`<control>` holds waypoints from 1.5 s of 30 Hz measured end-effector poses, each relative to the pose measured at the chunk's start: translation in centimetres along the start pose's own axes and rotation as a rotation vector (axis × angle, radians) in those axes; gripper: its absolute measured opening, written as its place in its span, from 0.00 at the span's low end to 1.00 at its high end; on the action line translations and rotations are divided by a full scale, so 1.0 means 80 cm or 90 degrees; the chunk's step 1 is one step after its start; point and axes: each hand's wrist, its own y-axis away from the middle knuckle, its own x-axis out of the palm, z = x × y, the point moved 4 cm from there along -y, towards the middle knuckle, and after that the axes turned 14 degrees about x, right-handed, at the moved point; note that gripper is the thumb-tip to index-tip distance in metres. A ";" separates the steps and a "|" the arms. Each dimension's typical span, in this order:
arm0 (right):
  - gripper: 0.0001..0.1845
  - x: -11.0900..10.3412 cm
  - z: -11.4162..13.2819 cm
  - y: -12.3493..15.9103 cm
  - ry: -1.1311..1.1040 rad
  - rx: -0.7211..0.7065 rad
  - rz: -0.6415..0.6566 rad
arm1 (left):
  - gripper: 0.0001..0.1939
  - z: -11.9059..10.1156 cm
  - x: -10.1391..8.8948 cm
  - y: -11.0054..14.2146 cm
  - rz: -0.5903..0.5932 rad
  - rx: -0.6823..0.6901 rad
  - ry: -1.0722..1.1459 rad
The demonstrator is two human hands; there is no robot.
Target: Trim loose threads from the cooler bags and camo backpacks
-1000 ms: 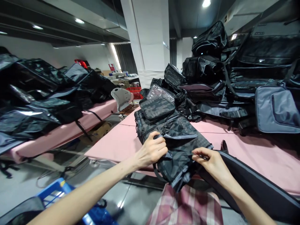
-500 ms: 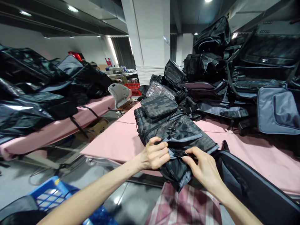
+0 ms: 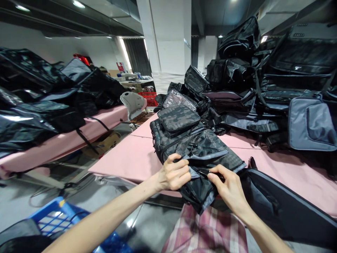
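Note:
A dark camouflage backpack (image 3: 195,147) lies on the pink table (image 3: 131,158), its near end hanging over the table's front edge. My left hand (image 3: 173,174) is closed on the fabric of that near end, thumb on top. My right hand (image 3: 228,188) pinches a small dark zipper pull on the same bag, just right of my left hand. A matching camouflage pouch (image 3: 178,119) rests on the bag's far end.
A high heap of black and grey bags (image 3: 276,80) fills the table's back right. More black bags (image 3: 39,102) cover a second pink table at left. A black flat case (image 3: 279,207) lies by my right arm. A blue crate (image 3: 58,218) stands on the floor.
My right hand has moved left along the bag's edge, closing up to my left hand with the zipper pull. My left hand has kept its grip on the fabric.

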 end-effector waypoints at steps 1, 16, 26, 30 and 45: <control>0.11 -0.001 0.000 -0.001 0.004 0.000 0.004 | 0.15 0.000 0.000 0.000 0.003 0.002 0.002; 0.06 -0.007 0.006 -0.018 0.087 -0.099 0.015 | 0.16 0.001 0.000 0.002 0.001 0.005 0.003; 0.07 -0.014 0.008 -0.023 0.102 -0.130 0.038 | 0.16 0.001 0.000 0.003 -0.006 0.009 0.005; 0.07 -0.018 0.010 -0.025 0.110 -0.136 0.053 | 0.17 0.002 -0.001 0.004 -0.004 0.008 0.006; 0.05 -0.016 0.020 -0.029 0.118 -0.154 0.058 | 0.17 0.003 -0.004 0.006 -0.006 0.020 0.021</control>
